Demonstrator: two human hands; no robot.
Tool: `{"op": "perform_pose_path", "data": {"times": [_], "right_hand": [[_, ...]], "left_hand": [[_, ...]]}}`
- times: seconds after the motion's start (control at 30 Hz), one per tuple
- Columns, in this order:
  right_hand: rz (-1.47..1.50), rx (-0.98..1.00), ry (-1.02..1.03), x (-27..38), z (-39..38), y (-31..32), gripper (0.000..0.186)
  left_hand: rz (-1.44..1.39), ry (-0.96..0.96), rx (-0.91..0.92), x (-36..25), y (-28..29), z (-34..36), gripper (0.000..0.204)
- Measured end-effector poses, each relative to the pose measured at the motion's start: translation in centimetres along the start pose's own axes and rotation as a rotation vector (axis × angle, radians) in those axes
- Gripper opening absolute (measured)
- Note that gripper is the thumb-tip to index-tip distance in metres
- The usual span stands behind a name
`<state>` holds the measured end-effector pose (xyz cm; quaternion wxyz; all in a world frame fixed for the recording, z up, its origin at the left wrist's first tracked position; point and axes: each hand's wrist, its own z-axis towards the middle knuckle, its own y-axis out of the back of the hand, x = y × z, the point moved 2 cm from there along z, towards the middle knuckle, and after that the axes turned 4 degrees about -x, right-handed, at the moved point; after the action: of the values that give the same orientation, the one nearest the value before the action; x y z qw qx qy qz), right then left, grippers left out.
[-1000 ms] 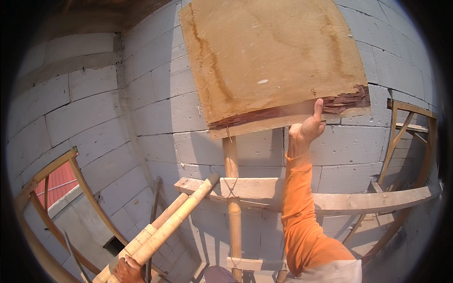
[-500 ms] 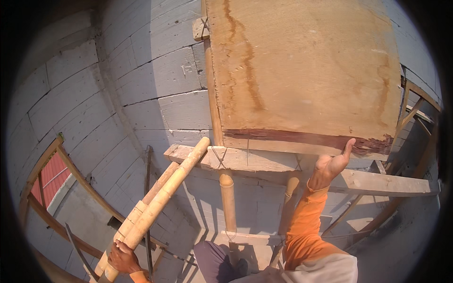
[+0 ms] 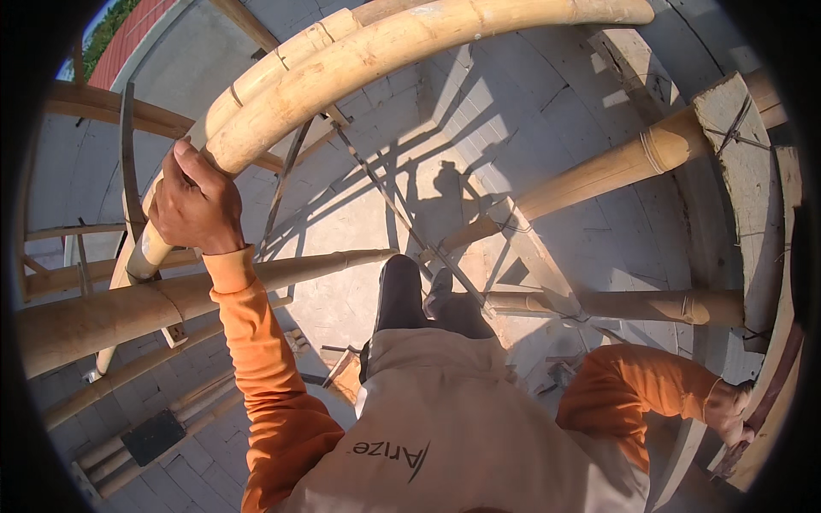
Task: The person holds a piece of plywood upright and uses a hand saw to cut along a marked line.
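My left hand is wrapped around a bamboo pole, its thumb lying along the top. A second bamboo length runs close against it. At the far right, my right hand holds the edge of a plywood panel, which shows only as a narrow strip at the rim. The dark, frayed band of that panel passes by my fingers, partly hidden. Near that hand stands a pale timber beam with wire twisted round it.
Bamboo posts slope down toward a pale floor far below. Another bamboo pole crosses below my left hand. Grey block walls surround the scaffold. My legs show in the middle. A wooden frame stands at upper left.
The view has swung downward, so the panel has shifted to the right rim and the floor has come into sight. My left hand keeps its grip on the bamboo; my right stays at the panel's edge.
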<state>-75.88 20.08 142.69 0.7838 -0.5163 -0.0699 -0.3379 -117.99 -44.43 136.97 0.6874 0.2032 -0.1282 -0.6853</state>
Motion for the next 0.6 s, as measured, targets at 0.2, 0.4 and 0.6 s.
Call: {"op": "perform_pose_path", "data": {"times": [0.2,0.4,0.6], "right_hand": [[-0.152,0.058,-0.055,-2.8,-2.7,2.0,0.048],[-0.248,0.108,-0.113,-5.3,-6.6,4.6,0.048],[-0.304,0.139,-0.133,-5.5,-11.4,8.1,0.047]], "left_hand": [[-0.06,0.139,0.048,-1.1,0.3,0.2,0.053],[-0.15,0.179,-0.017,-2.8,0.3,-0.2,0.051],[-0.036,0.095,-0.084,-2.5,0.0,0.0,0.051]]}}
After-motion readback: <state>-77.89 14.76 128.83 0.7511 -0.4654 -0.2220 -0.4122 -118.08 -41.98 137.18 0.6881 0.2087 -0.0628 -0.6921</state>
